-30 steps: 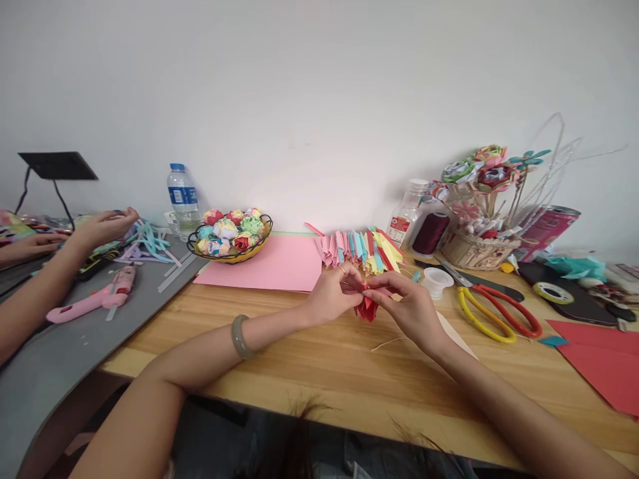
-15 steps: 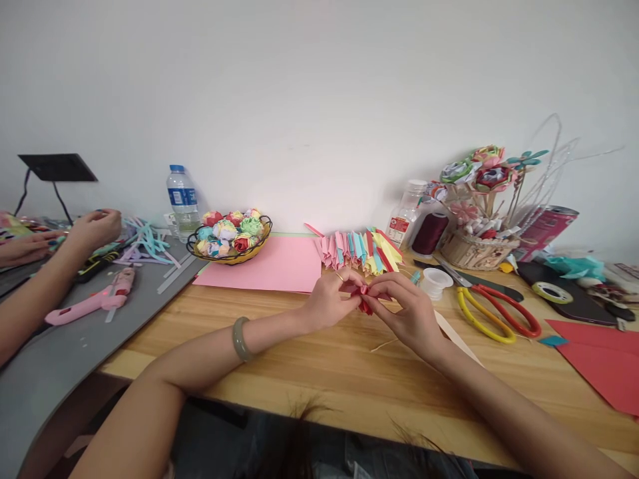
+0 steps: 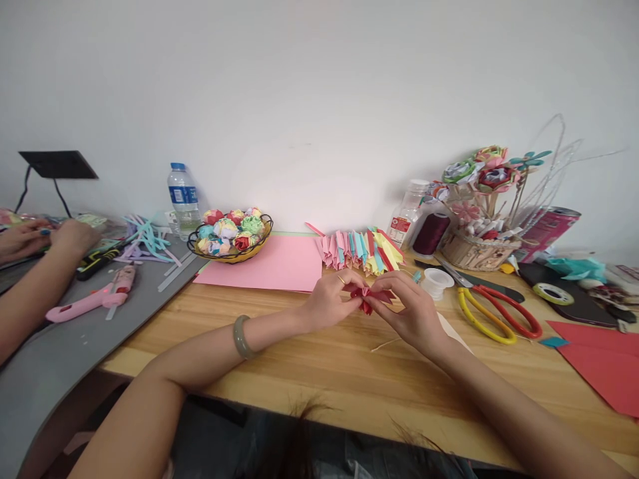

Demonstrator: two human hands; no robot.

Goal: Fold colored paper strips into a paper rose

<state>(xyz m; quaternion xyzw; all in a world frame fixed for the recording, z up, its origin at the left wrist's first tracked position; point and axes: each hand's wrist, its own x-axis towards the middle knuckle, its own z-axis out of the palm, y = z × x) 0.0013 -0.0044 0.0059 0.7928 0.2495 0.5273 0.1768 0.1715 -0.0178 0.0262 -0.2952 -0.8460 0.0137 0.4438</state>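
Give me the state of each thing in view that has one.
left hand: pinching red folded paper
right hand: pinching the same piece
red folded paper: folded, held off the table
scissors: lying unheld, blade opening unclear
water bottle: standing, blue cap on
labelled clear bottle: white cap on
glue gun: lying down, red glow showing
wire basket: filled with paper flowers

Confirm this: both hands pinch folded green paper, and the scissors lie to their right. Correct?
Not quite: the head view shows the paper is red. The left hand and right hand do pinch it, and the scissors lie to their right.
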